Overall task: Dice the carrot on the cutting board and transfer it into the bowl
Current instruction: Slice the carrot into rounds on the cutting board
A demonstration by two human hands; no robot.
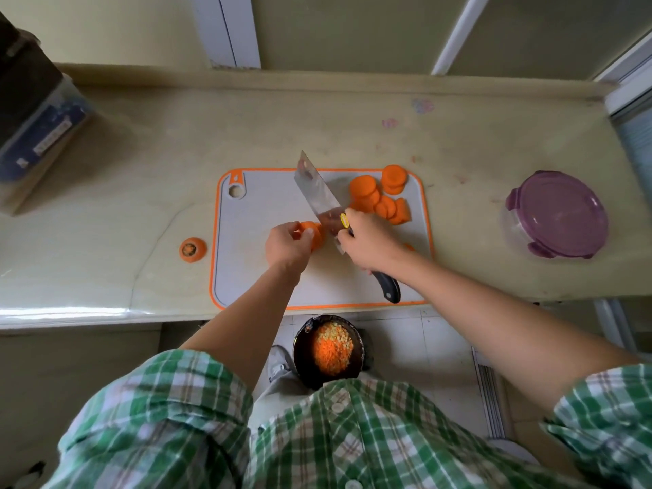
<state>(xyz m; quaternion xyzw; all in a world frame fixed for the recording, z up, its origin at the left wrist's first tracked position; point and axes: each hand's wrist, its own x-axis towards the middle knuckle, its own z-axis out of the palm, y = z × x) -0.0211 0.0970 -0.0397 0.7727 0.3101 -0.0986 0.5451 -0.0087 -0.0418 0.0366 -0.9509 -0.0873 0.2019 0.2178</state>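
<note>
A white cutting board (261,273) with an orange rim lies on the counter. My left hand (287,243) grips a short carrot stub (312,232) at the board's middle. My right hand (368,241) grips a cleaver (317,194) by its black handle, the blade lying right beside the stub. Several carrot slices (379,195) are piled at the board's far right corner. A dark bowl (328,351) with chopped orange and yellow bits sits below the counter edge, in front of my body.
A cut carrot top (192,249) lies on the counter left of the board. A clear container with a purple lid (557,215) stands at the right. A boxy container (35,111) sits at the far left. The counter's front edge runs just behind the bowl.
</note>
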